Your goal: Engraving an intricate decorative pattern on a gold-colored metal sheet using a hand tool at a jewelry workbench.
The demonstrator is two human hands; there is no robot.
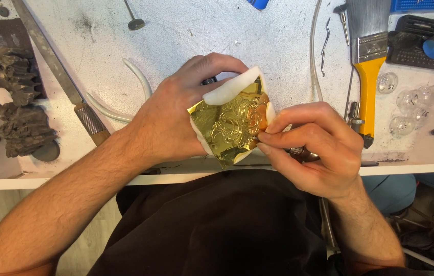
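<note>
Lap: dark brown cloth apron (217,230) fills the lower centre, nearest the camera, between the two bare forearms.
Left hand (168,120): cups a white soft pad (229,88) from behind; fingers curl around its upper edge, closed on it.
Gold sheet: thin gold-coloured metal foil with embossed scroll pattern (229,125) lies on the pad's face, between the two hands, above the bench's near edge.
Right hand (311,148): fingers pinched narrowly on a slim dark tool (298,152), its tip meeting the foil's right edge; most of the tool is hidden in the grip.
Bench: white scuffed bench (186,30) carries everything else.
Left side: long grey metal file with wooden handle (61,76) lies diagonally; beside it, dark lumpy carved blocks (15,97) near the left edge.
Centre: clear curved tubing (135,84) runs just left of the left hand.
Right side: flat paintbrush with yellow handle and grey bristles (369,66) lies upright in view; clear glass bulbs (413,105) are grouped to its right; black tray of small bits (421,41) sits at the far right corner.
</note>
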